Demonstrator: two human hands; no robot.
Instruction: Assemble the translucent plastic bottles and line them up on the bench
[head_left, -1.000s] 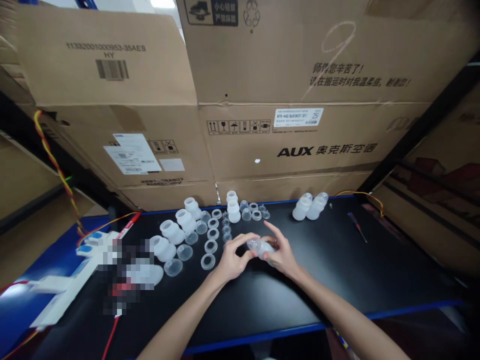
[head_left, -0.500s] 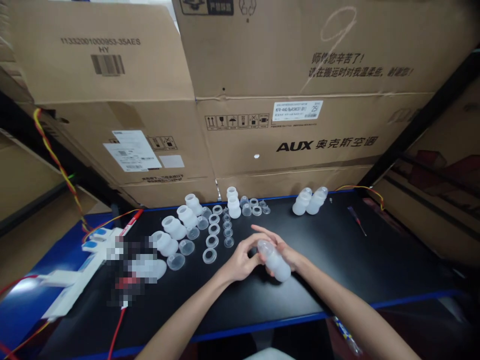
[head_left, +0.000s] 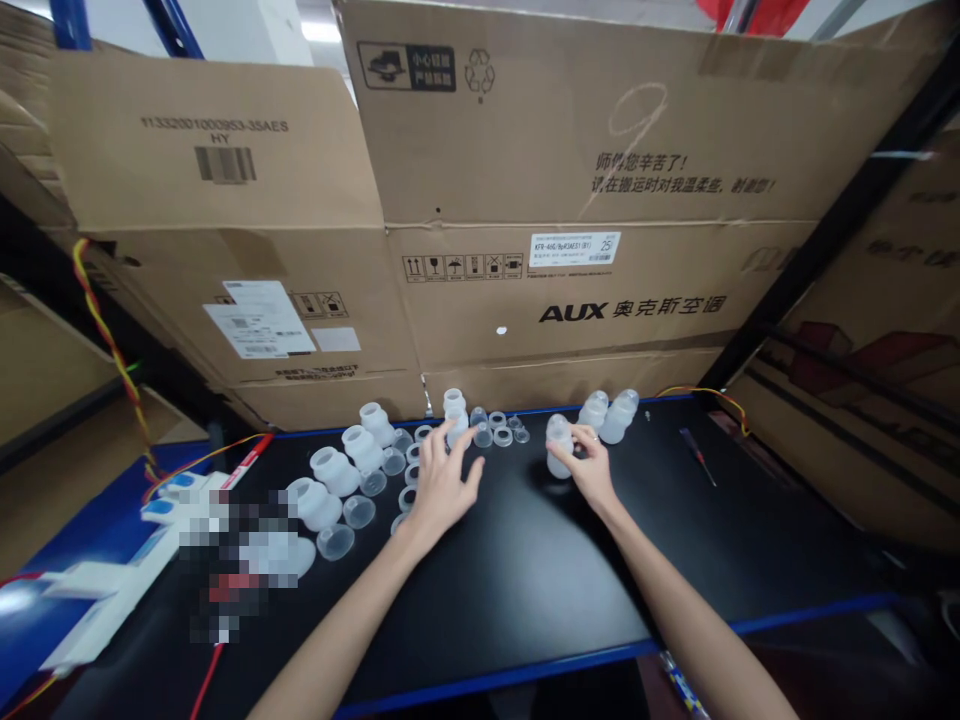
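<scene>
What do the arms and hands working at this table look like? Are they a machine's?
No, they are a person's. The left hand and right hand wear no gloves, and no sleeves show on the left forearm or right forearm. What looks like a thin ring sits on a right finger.

1 screwdriver [head_left: 697,457] lies on the black tabletop [head_left: 495,600], with printed cardboard [head_left: 465,340] standing behind.

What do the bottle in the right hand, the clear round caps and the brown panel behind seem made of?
Bottle: likely milky, smooth plastic, perhaps silicone, judging by its translucence.
Round caps: probably clear plastic, glossy, with the dark table showing through.
Brown panel: matte cardboard, by its creases and printed symbols.
</scene>
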